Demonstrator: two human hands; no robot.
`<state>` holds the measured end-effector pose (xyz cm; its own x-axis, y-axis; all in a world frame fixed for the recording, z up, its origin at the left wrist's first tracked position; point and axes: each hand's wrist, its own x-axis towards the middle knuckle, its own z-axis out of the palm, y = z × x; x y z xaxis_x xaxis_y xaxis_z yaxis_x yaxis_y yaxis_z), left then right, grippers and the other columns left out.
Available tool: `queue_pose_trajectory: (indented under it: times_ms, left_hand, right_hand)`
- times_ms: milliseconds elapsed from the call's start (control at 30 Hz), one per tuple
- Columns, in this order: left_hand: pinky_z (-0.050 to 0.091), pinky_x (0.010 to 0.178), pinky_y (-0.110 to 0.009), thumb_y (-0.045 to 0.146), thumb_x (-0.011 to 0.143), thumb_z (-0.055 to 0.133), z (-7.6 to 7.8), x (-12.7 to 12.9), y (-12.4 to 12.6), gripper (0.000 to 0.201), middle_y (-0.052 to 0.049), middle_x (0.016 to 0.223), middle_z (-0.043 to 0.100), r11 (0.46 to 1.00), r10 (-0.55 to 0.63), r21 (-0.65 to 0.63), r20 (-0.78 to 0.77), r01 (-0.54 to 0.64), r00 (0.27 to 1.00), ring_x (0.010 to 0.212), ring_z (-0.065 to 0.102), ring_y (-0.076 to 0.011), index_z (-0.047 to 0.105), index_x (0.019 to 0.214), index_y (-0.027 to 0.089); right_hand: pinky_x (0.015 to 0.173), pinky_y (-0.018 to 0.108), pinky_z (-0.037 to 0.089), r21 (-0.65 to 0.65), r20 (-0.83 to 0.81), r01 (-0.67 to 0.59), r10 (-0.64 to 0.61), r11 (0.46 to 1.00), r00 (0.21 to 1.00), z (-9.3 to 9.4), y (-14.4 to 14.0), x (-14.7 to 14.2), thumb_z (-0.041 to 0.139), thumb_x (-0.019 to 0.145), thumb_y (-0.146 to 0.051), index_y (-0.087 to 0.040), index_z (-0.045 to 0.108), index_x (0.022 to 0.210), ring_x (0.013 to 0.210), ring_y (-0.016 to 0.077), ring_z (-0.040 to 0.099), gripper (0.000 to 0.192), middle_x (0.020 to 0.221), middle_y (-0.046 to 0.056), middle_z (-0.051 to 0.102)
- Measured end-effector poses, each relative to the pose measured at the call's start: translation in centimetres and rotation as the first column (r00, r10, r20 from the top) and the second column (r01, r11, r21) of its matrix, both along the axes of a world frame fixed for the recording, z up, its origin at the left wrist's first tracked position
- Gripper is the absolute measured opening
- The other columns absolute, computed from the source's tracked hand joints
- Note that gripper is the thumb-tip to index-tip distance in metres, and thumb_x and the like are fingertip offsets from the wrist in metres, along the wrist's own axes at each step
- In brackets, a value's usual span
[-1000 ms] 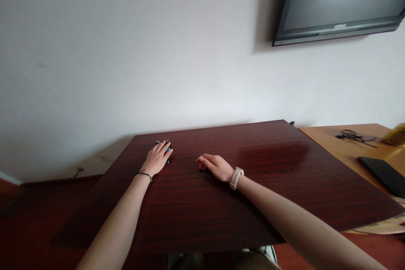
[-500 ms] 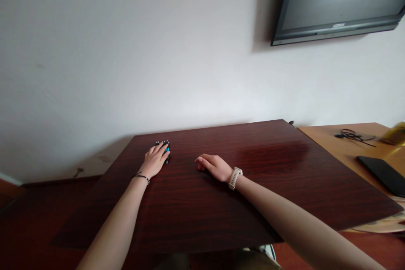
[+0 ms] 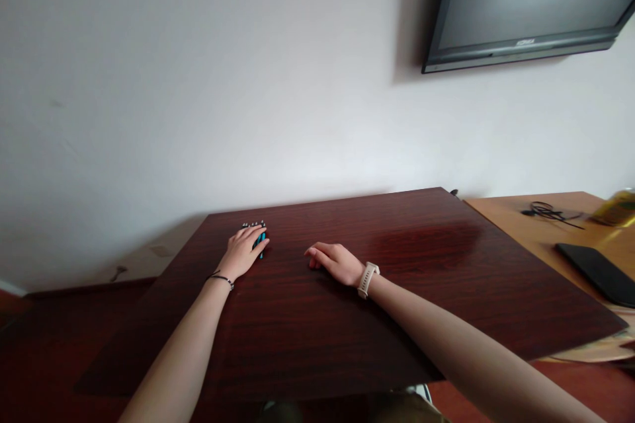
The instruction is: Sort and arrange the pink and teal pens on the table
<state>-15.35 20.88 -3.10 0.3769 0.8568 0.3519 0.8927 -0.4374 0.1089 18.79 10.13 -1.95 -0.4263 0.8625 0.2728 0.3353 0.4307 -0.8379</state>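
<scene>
On the dark red-brown wooden table (image 3: 297,330), my left hand (image 3: 242,252) lies palm down over several slim sticks (image 3: 262,246) with blue and black bodies. Their small silver ends show past my fingertips, side by side; the hand hides most of them, so I cannot tell their exact kind. The fingers lie stretched across the sticks and the thumb is held apart at their right side. My right hand (image 3: 336,263) rests on its side near the middle of the table, its fingers loosely curled together, with nothing visible in them. A pale watch is on that wrist.
Right of the table stands a lighter wooden desk (image 3: 506,215) with a coiled black cable (image 3: 550,213), a flat black device (image 3: 598,271) and a yellowish container (image 3: 615,209). A television (image 3: 526,6) hangs on the white wall (image 3: 248,79) behind the table.
My left thumb has spread a little from the fingers, and the silver ends of the sticks show more clearly. My right hand stays put. The view has shifted very slightly.
</scene>
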Motion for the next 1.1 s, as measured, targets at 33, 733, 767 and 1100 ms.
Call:
queue_pose_trajectory:
  times_ms: [33,733,767,1100]
  left_hand:
    - [0.04,0.12,-0.05,0.057,0.106,0.043,0.0,0.0,0.0,0.051,-0.007,0.155,0.06,1.0,-0.004,0.0,0.003,0.004,1.0,0.144,0.052,-0.0308,0.064,0.144,0.031]
    - [0.03,0.128,-0.054,0.056,0.108,0.034,-1.7,-0.2,0.5,0.069,-0.013,0.173,0.035,0.991,0.104,-0.074,-0.073,-0.109,0.992,0.161,0.03,-0.0352,0.039,0.166,0.02]
    - [0.029,0.129,-0.054,0.056,0.108,0.032,-1.6,-0.1,0.4,0.069,-0.012,0.174,0.033,0.991,0.1,-0.082,-0.074,-0.106,0.992,0.161,0.029,-0.035,0.038,0.167,0.02]
    - [0.031,0.13,-0.049,0.057,0.106,0.039,-0.8,0.6,-0.3,0.071,-0.015,0.169,0.042,0.997,0.063,-0.05,-0.032,-0.065,0.998,0.158,0.037,-0.0316,0.044,0.162,0.014]
  right_hand:
    - [0.083,0.028,0.049,0.001,0.001,0.001,-0.001,1.0,1.0,0.0,0.0,0.0,0.039,0.112,-0.059,-0.023,0.072,0.098,0.082,0.0158,0.07,0.051,0.09,0.001,0.078]
    - [0.083,0.029,0.049,0.011,0.006,0.0,0.0,1.0,1.0,-0.2,0.0,-0.1,0.038,0.111,-0.06,-0.022,0.073,0.097,0.082,0.016,0.069,0.053,0.091,0.002,0.078]
    - [0.083,0.029,0.049,0.012,0.008,0.001,-0.001,1.0,1.0,-0.3,0.1,-0.1,0.038,0.111,-0.06,-0.022,0.073,0.096,0.082,0.0158,0.069,0.053,0.09,0.002,0.078]
    - [0.08,0.029,0.049,0.007,-0.012,-0.006,0.006,1.0,1.0,-0.1,0.1,-0.2,0.039,0.111,-0.06,-0.022,0.071,0.094,0.079,0.0157,0.069,0.053,0.088,0.002,0.077]
